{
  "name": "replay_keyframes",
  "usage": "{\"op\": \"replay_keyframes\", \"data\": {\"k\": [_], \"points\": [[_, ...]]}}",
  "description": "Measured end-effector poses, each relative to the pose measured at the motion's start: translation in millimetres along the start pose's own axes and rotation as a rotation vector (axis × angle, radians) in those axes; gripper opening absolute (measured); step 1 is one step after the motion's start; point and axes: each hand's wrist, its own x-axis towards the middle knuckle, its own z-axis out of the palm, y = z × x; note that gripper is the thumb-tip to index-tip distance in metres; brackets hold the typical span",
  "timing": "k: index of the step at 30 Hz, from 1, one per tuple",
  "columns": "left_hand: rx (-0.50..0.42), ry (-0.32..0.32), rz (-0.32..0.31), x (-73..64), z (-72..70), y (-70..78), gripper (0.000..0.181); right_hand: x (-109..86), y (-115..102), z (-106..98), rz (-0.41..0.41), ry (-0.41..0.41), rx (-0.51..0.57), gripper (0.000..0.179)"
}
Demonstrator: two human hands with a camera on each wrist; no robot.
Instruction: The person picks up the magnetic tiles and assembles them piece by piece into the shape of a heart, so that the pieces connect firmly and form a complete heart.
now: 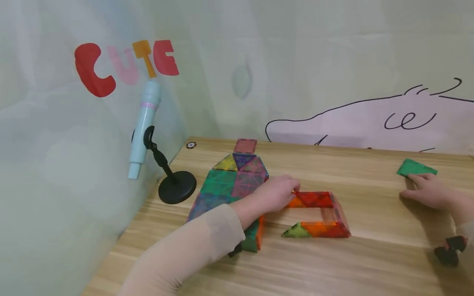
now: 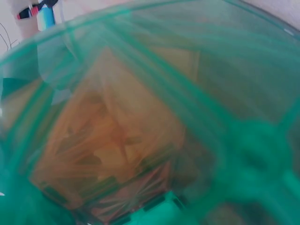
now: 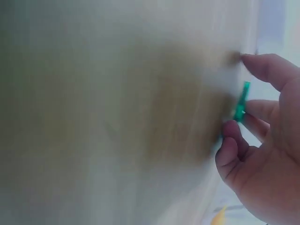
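Observation:
My left hand (image 1: 275,193) reaches across a flat build of coloured translucent magnetic tiles (image 1: 217,183). Its fingers grip the left end of the back row of a red and orange tile frame (image 1: 318,199), and its fingertips are partly hidden. The near row of that frame ends in a lime triangle (image 1: 297,231). Green translucent tile (image 2: 255,154) fills the left wrist view and hides the left fingers. On the right, my right hand (image 1: 429,191) holds a green tile (image 1: 416,167). In the right wrist view that tile (image 3: 241,103) appears edge-on between the fingers of my right hand (image 3: 267,140).
A light blue toy microphone (image 1: 144,127) leans in a black stand (image 1: 177,187) at the left. One pink square tile (image 1: 245,146) lies at the build's far end. The wood table (image 1: 363,267) meets a printed wall covering (image 1: 314,61) behind.

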Motion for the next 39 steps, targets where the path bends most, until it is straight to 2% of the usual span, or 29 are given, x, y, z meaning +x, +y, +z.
{"op": "replay_keyframes", "data": {"k": [5, 10, 12, 17, 20, 22, 27, 31, 35, 39], "points": [[-0.007, -0.003, -0.021, -1.3, -1.6, -1.3, 0.018, -20.5, -31.2, 11.6, -0.129, -0.025, -0.047, 0.062], [-0.013, -0.010, -0.053, -0.2, 0.0, -4.3, 0.019, -24.2, -36.5, 20.6, -0.229, 0.100, -0.127, 0.056], [0.001, -0.013, -0.059, -0.2, 0.0, -4.1, 0.019, -22.4, -33.6, 21.9, -0.232, 0.139, -0.127, 0.057], [0.054, -0.010, -0.056, 0.2, -1.0, 0.5, 0.020, -21.1, -34.0, 20.9, -0.222, 0.119, -0.117, 0.055], [0.057, -0.011, -0.060, 0.4, -1.6, 2.8, 0.020, -20.7, -41.9, 21.4, -0.216, 0.133, -0.120, 0.062], [0.047, -0.016, -0.058, 0.9, -1.8, 3.3, 0.021, -21.2, -50.0, 21.9, -0.219, 0.151, -0.085, 0.066], [0.018, -0.023, -0.053, 3.5, -2.2, 2.4, 0.019, -23.1, -81.8, 16.7, -0.319, 0.214, 0.087, 0.066], [0.010, -0.009, -0.042, 3.6, -2.7, 1.7, 0.014, -22.5, -116.7, 9.0, -0.411, 0.213, 0.168, 0.067], [-0.015, -0.003, -0.040, 3.0, -3.7, 2.2, 0.011, -21.8, -152.4, 10.3, -0.492, 0.180, 0.166, 0.065], [-0.021, -0.002, -0.044, 4.5, -5.0, 2.8, 0.009, -19.9, -180.1, 18.7, -0.589, 0.171, 0.120, 0.065]]}}
